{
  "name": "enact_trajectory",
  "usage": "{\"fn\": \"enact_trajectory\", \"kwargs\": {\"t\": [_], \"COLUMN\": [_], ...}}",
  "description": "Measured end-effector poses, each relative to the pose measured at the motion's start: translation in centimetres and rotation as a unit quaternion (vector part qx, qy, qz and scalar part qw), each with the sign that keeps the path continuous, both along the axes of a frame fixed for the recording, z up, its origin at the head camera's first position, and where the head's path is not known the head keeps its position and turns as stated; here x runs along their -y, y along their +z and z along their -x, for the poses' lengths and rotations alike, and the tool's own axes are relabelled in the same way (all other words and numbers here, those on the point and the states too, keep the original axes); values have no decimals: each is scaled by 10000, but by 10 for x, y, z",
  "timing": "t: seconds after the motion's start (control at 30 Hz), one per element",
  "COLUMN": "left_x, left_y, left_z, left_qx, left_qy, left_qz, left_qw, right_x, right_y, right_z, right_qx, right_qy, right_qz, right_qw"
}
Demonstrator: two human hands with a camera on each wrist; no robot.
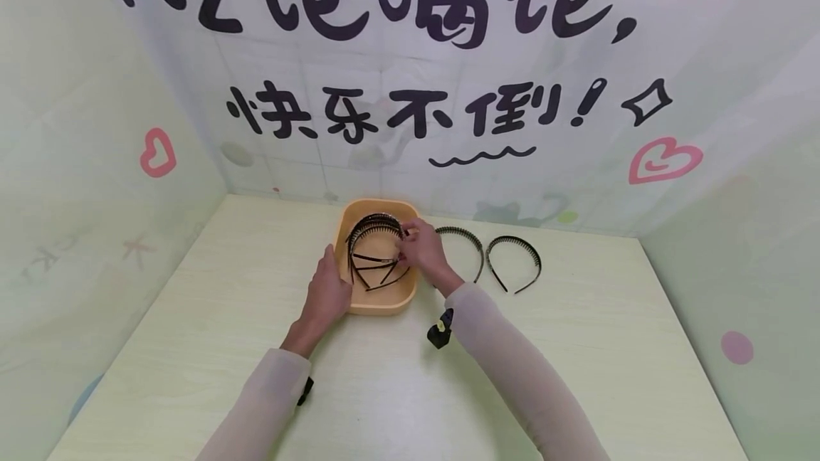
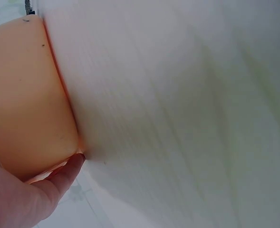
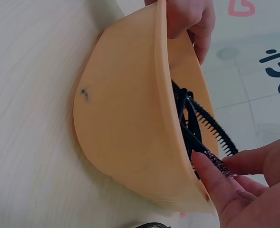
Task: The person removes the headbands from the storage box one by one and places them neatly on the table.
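My L hand (image 1: 327,287) grips bin (image 1: 378,310) by L wall, prob. so it won't slide; my R hand (image 1: 421,244) pinches a glittery band (image 3: 217,163) in it, nr R wall, w/ other bands (image 1: 378,219). 2 loose bands (image 1: 512,239) lie on table (image 1: 576,347), R of bin.

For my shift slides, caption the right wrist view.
Left hand holds the orange bin; right hand pinches a glittery headband in it.

Open peach bin (image 1: 378,309), rounded corners, dark headbands (image 1: 374,218) heaped inside, 2 toothed headbands (image 1: 515,240) to its right
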State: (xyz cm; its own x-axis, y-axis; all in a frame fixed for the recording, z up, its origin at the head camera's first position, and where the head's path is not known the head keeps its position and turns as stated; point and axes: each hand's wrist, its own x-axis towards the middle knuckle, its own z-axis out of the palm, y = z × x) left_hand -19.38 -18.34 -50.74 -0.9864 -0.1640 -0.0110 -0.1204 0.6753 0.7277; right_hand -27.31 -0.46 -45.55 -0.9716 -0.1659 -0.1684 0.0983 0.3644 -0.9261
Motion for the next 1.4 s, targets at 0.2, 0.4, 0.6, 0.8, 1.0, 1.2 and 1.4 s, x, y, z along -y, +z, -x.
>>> {"fn": "enact_trajectory", "kwargs": {"t": [0.2,0.4,0.6,0.8,1.0,1.2,1.4], "left_x": [0,1,2,2,1,1,0], "left_y": [0,-1,-2,-3,-2,-1,0], "left_z": [1,1,1,1,2,2,1], "left_qx": [73,56,3,12,38,72,89], "left_qy": [0,-37,-51,-50,-63,-69,-41], "left_qz": [-13,16,57,33,3,14,49], "left_qw": [10000,10000,10000,10000,10000,9999,9999], "right_x": [-4,-4,-5,-12,-26,-53,-90], "right_y": [-3,0,7,13,14,11,8], "right_z": [3,7,9,12,16,23,30], "right_qx": [-203,-225,80,379,565,695,842], "right_qy": [-86,-235,-195,-266,-267,-437,-722], "right_qz": [398,1051,1557,1808,2083,1929,1843], "right_qw": [9990,9939,9876,9824,9761,9778,9766]}}
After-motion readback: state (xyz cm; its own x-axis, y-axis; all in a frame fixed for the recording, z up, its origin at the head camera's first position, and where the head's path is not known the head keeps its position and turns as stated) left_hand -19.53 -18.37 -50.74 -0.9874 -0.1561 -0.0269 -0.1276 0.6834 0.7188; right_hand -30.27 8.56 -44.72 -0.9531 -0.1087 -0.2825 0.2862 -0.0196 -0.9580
